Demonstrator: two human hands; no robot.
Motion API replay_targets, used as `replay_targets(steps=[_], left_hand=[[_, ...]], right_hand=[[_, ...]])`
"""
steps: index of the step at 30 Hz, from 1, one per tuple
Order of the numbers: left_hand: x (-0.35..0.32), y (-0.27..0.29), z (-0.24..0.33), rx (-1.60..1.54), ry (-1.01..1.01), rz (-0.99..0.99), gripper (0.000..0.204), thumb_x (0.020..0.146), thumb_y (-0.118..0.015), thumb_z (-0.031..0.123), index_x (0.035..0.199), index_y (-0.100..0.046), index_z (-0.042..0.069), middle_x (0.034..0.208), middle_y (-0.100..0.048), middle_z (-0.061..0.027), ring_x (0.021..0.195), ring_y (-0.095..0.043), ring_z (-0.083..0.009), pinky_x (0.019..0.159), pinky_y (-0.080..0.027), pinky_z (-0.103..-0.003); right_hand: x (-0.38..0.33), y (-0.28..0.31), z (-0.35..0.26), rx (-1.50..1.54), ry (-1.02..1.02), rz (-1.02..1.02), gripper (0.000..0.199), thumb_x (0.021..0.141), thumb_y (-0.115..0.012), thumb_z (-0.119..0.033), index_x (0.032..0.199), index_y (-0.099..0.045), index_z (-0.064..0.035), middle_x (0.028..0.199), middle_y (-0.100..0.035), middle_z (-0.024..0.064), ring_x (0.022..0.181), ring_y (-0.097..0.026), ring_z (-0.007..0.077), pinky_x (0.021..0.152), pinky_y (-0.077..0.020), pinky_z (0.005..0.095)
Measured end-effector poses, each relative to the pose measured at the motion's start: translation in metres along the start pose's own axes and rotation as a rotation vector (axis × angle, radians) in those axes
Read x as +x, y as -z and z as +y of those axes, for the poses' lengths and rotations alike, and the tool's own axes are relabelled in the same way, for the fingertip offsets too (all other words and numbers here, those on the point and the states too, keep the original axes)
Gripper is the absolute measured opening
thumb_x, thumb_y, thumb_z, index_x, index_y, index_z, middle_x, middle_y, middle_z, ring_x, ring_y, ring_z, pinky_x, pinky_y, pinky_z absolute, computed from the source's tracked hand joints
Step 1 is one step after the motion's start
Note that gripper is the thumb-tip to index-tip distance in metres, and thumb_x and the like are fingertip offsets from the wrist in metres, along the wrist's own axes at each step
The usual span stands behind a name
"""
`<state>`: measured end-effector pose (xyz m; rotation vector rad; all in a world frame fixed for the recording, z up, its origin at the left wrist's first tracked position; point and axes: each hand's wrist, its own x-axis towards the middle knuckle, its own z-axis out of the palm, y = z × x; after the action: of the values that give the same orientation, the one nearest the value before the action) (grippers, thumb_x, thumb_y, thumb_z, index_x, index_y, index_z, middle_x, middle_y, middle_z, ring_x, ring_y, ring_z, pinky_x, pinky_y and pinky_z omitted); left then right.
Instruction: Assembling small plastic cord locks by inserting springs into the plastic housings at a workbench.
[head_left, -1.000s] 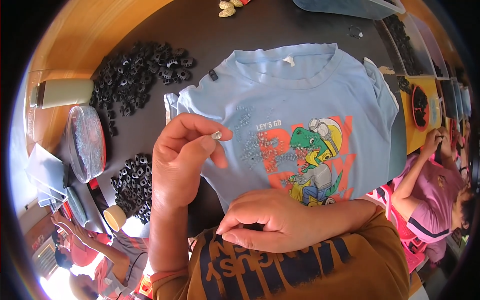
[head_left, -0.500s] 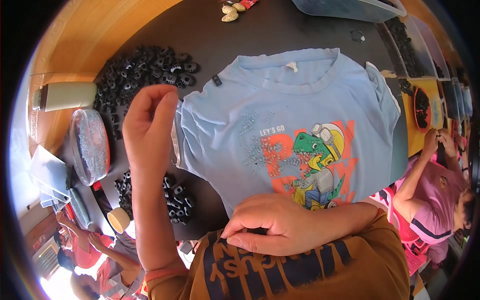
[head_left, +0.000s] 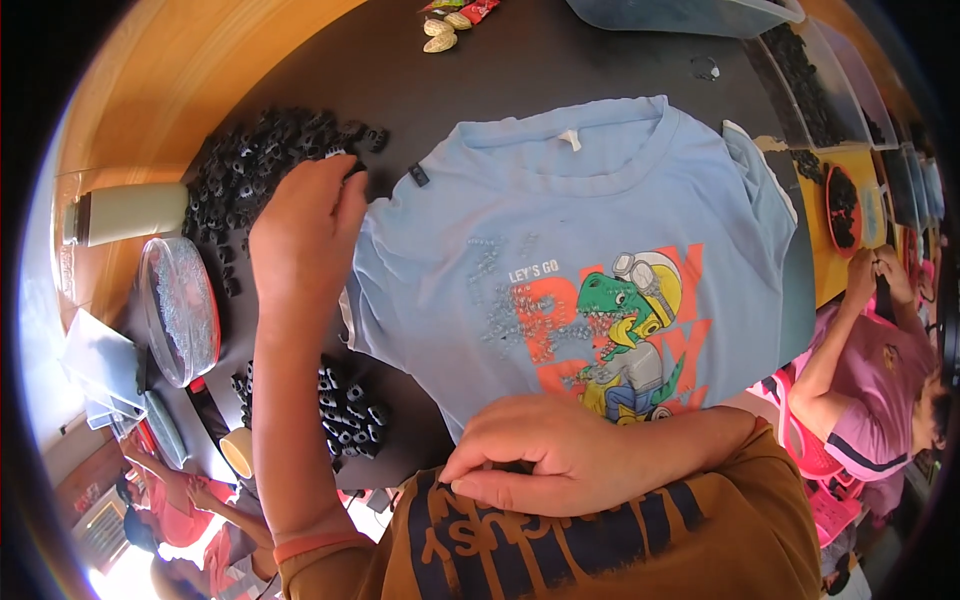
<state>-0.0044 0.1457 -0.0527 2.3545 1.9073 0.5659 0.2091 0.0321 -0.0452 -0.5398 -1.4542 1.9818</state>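
My left hand [head_left: 303, 220] is over the edge of a pile of small black plastic pieces [head_left: 240, 170] that look like cord lock parts. Its fingers are closed, and a dark bit of one black piece [head_left: 356, 169] shows at the fingertips. Low in front of my body, my right hand [head_left: 545, 455] is curled with thumb and fingers together; whatever it holds is hidden. Between and beyond the hands lies a light blue T-shirt [head_left: 600, 210] with a dinosaur print. Tiny clear springs [head_left: 510, 310] are scattered on it, and a single black piece [head_left: 418, 175] rests at its shoulder.
A round clear dish [head_left: 180, 310] of springs stands at the left, near a capped jar [head_left: 135, 213]. More black pieces [head_left: 350, 415] lie beside my left forearm. Peanuts [head_left: 440, 35] and plastic bins [head_left: 690, 15] are at the far side. A person in pink [head_left: 870, 400] works at the right.
My left hand has shifted slightly to the right and away from me, and a dark piece now shows at its fingertips. The right hand stays nearly still. The whole view has shifted a little.
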Motion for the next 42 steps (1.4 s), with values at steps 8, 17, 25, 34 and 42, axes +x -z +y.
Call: replay_targets(steps=[8, 17, 25, 34, 42], left_hand=[[-0.064, 0.063, 0.067, -0.848, 0.367, -0.112, 0.018, 0.081, -0.064, 0.006, 0.096, -0.067, -0.003, 0.081, -0.064, -0.0027, 0.07, -0.051, -0.0074, 0.063, -0.04, -0.021], [-0.109, 0.051, 0.08, -0.816, 0.144, -0.003, 0.03, 0.07, -0.069, -0.006, 0.099, -0.067, 0.002, 0.06, -0.048, 0.0006, 0.052, -0.042, -0.0103, 0.049, -0.033, -0.024], [-0.126, 0.06, 0.084, -0.633, 0.029, 0.025, 0.032, 0.07, -0.069, -0.006, 0.101, -0.066, 0.001, 0.064, -0.052, -0.0027, 0.051, -0.044, -0.0112, 0.048, -0.036, -0.024], [-0.131, 0.047, 0.073, -2.304, 0.735, -0.009, 0.05, 0.093, -0.041, 0.024, 0.132, -0.037, -0.007, 0.127, -0.049, -0.0174, 0.112, -0.052, -0.0285, 0.096, -0.044, -0.038], [-0.125, 0.047, 0.08, -2.233, 0.533, 0.046, 0.041, 0.086, -0.035, -0.006, 0.127, -0.04, -0.004, 0.127, -0.051, -0.0217, 0.117, -0.053, -0.0338, 0.103, -0.04, -0.044]], right_hand=[[-0.004, 0.006, 0.003, 0.185, 0.046, 0.358, 0.041, 0.088, -0.057, -0.002, 0.126, -0.043, 0.0029, 0.123, -0.051, 0.0124, 0.111, -0.048, 0.0173, 0.097, -0.0354, 0.0333], [0.0, -0.001, 0.006, 0.339, 0.09, 0.265, 0.034, 0.091, -0.059, -0.006, 0.123, -0.048, 0.0018, 0.108, -0.059, 0.0053, 0.098, -0.055, 0.0098, 0.083, -0.0447, 0.0244], [-0.001, -0.002, 0.008, 0.502, 0.077, 0.165, 0.026, 0.09, -0.06, -0.002, 0.115, -0.053, 0.0006, 0.104, -0.061, 0.0042, 0.096, -0.057, 0.0078, 0.081, -0.0454, 0.0222], [-0.001, -0.002, 0.008, 0.489, 0.052, 0.236, 0.019, 0.09, -0.061, -0.004, 0.107, -0.056, 0.0002, 0.098, -0.062, 0.0027, 0.092, -0.058, 0.0067, 0.077, -0.0459, 0.0204], [-0.001, 0.001, 0.011, 0.577, -0.025, 0.243, 0.016, 0.089, -0.062, -0.004, 0.104, -0.056, -0.0008, 0.096, -0.063, 0.0027, 0.09, -0.058, 0.0061, 0.076, -0.0461, 0.0197]])
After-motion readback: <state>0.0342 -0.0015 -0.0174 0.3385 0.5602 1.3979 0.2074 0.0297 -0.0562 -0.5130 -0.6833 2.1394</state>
